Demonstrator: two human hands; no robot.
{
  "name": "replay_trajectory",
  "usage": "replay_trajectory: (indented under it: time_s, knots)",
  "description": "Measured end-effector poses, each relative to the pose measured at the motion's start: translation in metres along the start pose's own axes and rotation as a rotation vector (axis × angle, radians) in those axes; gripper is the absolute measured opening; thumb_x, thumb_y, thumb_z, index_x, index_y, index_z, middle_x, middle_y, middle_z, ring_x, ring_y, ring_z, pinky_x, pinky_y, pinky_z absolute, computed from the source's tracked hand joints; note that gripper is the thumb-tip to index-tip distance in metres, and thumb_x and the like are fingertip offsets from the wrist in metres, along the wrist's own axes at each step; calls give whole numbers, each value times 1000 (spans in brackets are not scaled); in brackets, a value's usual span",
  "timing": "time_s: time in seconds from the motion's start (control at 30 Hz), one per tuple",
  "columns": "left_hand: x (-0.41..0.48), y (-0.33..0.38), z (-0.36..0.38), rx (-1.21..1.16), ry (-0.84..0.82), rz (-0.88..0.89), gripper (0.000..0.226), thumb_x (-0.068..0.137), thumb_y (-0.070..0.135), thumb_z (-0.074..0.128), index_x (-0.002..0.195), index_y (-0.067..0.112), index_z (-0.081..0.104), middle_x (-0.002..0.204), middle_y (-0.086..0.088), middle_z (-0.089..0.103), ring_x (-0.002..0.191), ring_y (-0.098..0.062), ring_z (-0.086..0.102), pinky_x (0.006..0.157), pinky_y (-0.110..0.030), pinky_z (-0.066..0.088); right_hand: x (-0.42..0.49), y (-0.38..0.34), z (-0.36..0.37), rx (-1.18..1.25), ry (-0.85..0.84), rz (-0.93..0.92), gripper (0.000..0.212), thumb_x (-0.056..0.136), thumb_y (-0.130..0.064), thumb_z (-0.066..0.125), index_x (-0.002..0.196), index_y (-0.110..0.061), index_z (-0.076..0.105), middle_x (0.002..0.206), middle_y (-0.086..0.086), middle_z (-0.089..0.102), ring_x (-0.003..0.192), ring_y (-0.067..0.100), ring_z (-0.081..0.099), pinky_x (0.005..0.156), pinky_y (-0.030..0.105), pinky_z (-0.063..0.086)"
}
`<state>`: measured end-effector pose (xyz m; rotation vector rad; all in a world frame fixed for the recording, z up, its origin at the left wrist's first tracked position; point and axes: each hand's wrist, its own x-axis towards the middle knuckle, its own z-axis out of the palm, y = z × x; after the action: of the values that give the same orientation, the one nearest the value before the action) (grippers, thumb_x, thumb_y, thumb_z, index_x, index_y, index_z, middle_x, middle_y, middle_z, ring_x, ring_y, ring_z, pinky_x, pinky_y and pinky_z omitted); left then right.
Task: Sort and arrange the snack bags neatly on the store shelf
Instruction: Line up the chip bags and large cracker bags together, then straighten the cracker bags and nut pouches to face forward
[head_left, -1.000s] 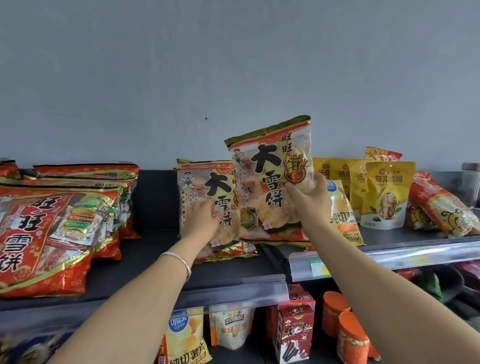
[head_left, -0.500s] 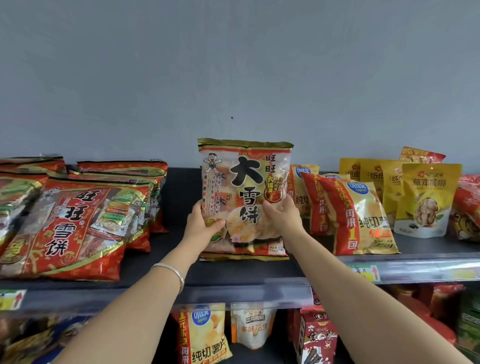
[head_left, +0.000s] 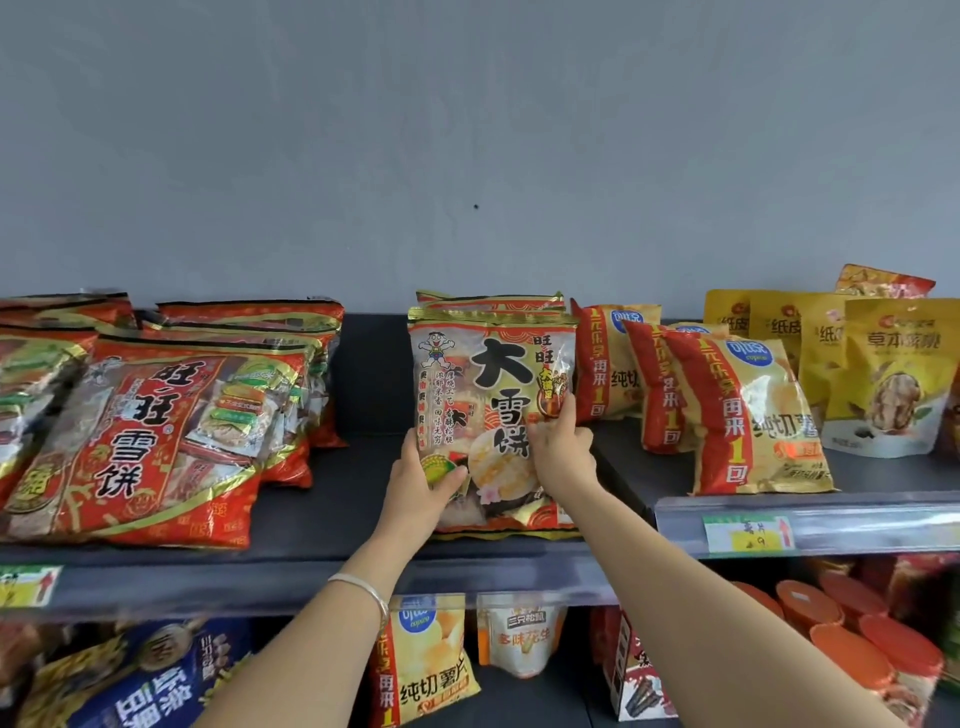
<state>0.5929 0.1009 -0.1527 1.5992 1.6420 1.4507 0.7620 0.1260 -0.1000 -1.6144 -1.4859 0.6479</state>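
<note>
Rice cracker bag (head_left: 493, 415) now stands on the shelf (head_left: 322, 519), nearly placed. Your left hand (head_left: 421, 491) and right hand (head_left: 563, 460) grip its sides.

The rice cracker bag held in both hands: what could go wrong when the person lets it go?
1. The rice cracker bag, held by the left hand and right hand, stands upright near the front edge of the shelf; released, it may tip forward and fall.
2. Its right side is close to the potato chip bag; a sideways push could knock it over.
</note>
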Motion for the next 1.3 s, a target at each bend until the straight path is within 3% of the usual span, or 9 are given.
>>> replay_trajectory:
  time_s: [0.23, 0.33, 0.53, 0.77, 1.0, 1.3]
  knots:
    - [-13, 7, -1, 64, 73, 40, 80, 84, 33, 68, 148, 22, 20, 134, -8, 39, 122, -23, 45, 96, -31, 37, -10, 1, -12, -139, 19, -62, 67, 98, -45, 38, 152, -29, 1, 150, 13, 23, 134, 39, 29, 105, 51, 32]
    - [-21, 13, -2, 125, 143, 78, 81, 85, 30, 67, 148, 20, 18, 140, -10, 29, 128, -25, 37, 105, -36, 33, -19, 5, -24, -250, 113, -195, 65, 97, -37, 42, 152, -27, 8, 153, 10, 19, 136, 38, 25, 106, 52, 33]
    - [-33, 33, -1, 474, 347, 245, 56, 86, 25, 65, 137, 15, 44, 134, -13, 45, 120, -33, 44, 90, -46, 42, -33, 7, -45, -407, 153, -441, 54, 97, -37, 45, 147, -24, 29, 153, 8, 23, 138, 35, 23, 105, 48, 38]
    - [-44, 61, 13, 536, 265, 465, 34, 88, 19, 62, 122, 16, 60, 124, -5, 56, 116, -26, 49, 88, -42, 41, -44, 11, -54, -547, 69, -656, 45, 98, -37, 45, 141, -26, 41, 148, 5, 35, 135, 32, 30, 100, 46, 40]
    - [-48, 65, 12, 557, 194, 485, 24, 91, 22, 58, 114, 22, 65, 119, 2, 58, 116, -19, 49, 91, -38, 35, -48, 16, -55, -603, 47, -752, 42, 98, -36, 47, 138, -23, 47, 144, 6, 42, 133, 32, 35, 100, 47, 37]
    - [-48, 50, -58, 662, 195, 530, 21, 88, 16, 61, 108, 15, 68, 110, -1, 64, 103, -23, 57, 84, -38, 46, -59, -32, 3, -598, 34, -967, 37, 97, -31, 49, 132, -18, 53, 135, 9, 49, 128, 32, 41, 98, 44, 41]
